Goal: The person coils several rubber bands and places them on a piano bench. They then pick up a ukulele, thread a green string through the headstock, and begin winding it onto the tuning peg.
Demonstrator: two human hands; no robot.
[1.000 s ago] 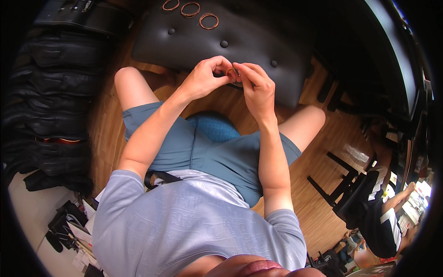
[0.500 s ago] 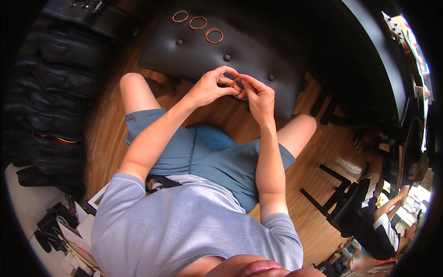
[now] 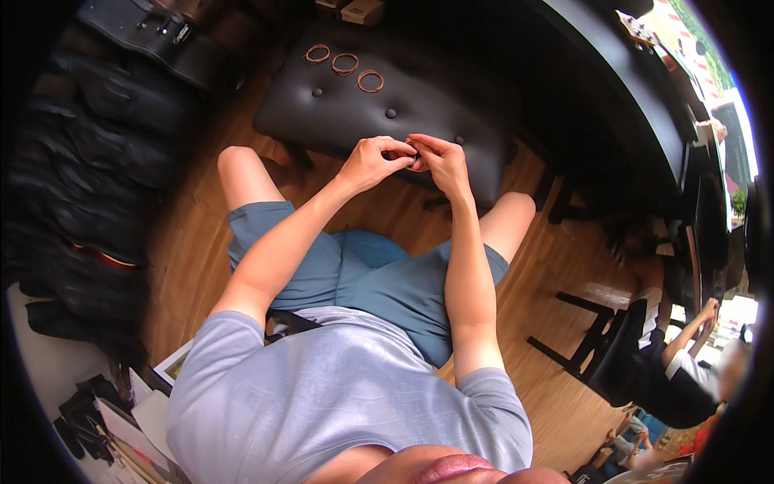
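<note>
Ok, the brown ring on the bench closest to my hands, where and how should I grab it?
I'd pinch the ring by its near rim, coming from your side and above. It lies flat on the bench, and its open middle leaves room to grip inside and outside the strand. The other two rings lie farther left, so the near side looks freer.

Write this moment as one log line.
left hand, right hand: both holding thin, mostly hidden item | black tufted leather-like bench: three thin coppery rings on top
</note>
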